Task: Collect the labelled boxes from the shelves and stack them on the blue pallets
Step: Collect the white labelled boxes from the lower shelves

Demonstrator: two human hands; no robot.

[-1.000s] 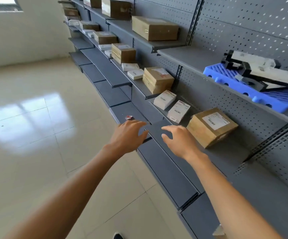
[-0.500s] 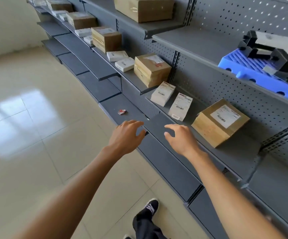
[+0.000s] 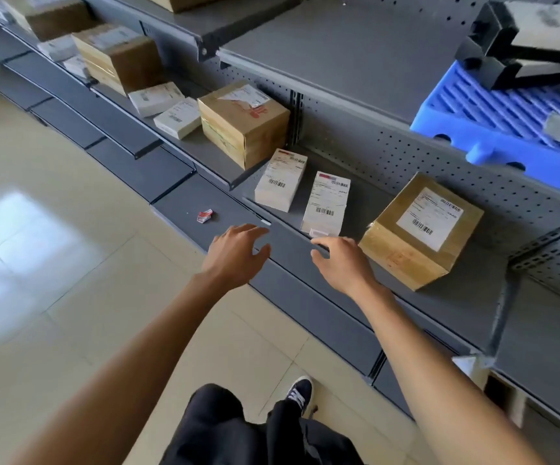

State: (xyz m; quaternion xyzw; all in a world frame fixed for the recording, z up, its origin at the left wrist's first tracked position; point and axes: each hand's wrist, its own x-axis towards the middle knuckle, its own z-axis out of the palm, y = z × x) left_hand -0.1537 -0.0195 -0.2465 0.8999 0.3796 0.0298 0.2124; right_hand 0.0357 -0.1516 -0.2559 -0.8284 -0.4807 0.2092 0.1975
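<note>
Two small white labelled boxes lie side by side on the grey shelf: the left white box and the right white box. A brown labelled carton sits to their right, tilted. My left hand hovers open over the lower shelf lip, just short of the white boxes. My right hand is open too, its fingertips a little below the right white box and left of the brown carton. Neither hand holds anything. A blue pallet rests on the shelf above.
A larger brown carton and more white and brown boxes run along the shelf to the far left. Black and white parts lie on the blue pallet. A small red scrap lies on the low shelf. My legs and a shoe show over the tiled floor.
I have stepped closer to the shelf and the view has tipped downward. Both hands have reached nearer to the white boxes, still open and holding nothing.
</note>
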